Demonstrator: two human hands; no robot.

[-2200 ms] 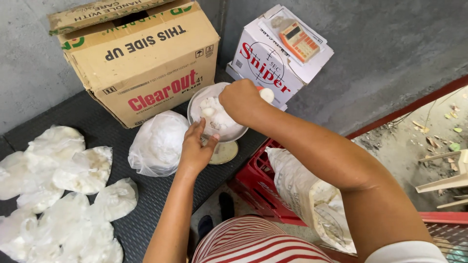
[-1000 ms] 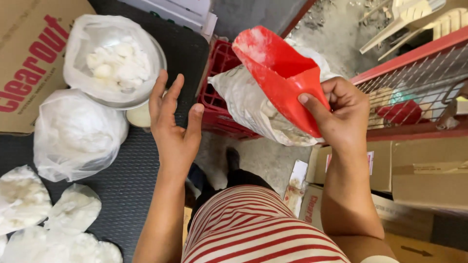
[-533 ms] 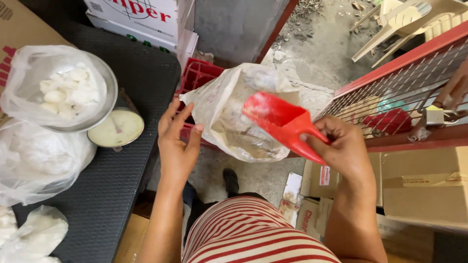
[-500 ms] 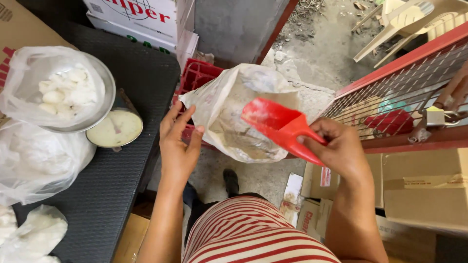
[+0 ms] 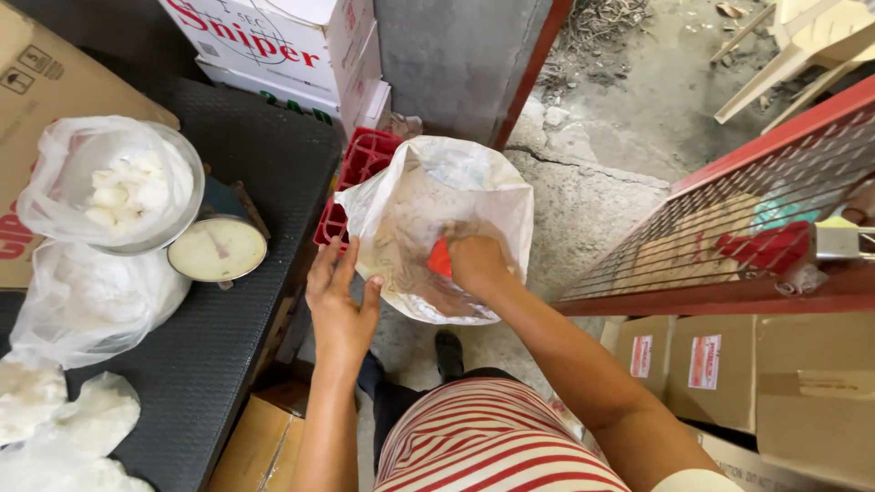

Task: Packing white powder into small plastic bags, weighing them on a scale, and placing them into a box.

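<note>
A large clear plastic sack (image 5: pixel 437 196) of white powdery stuff rests on a red crate (image 5: pixel 357 169). My right hand (image 5: pixel 474 264) is pushed inside the sack, gripping a red scoop (image 5: pixel 440 259) of which only a small part shows. My left hand (image 5: pixel 339 305) holds the sack's near left edge, fingers spread against the plastic. On the black mat to the left, a dial scale (image 5: pixel 217 248) carries a pan lined with a clear bag of white lumps (image 5: pixel 114 187).
Filled clear bags (image 5: pixel 87 305) lie on the black table mat (image 5: pixel 237 346) at left. Cardboard boxes (image 5: pixel 283 41) stand at the back, more boxes (image 5: pixel 775 383) at lower right. A red mesh gate (image 5: pixel 729 246) runs along the right. Concrete floor lies beyond.
My right hand has plunged the red scoop down into the sack; before, it held the scoop above the opening. My left hand has stayed at the sack's edge.
</note>
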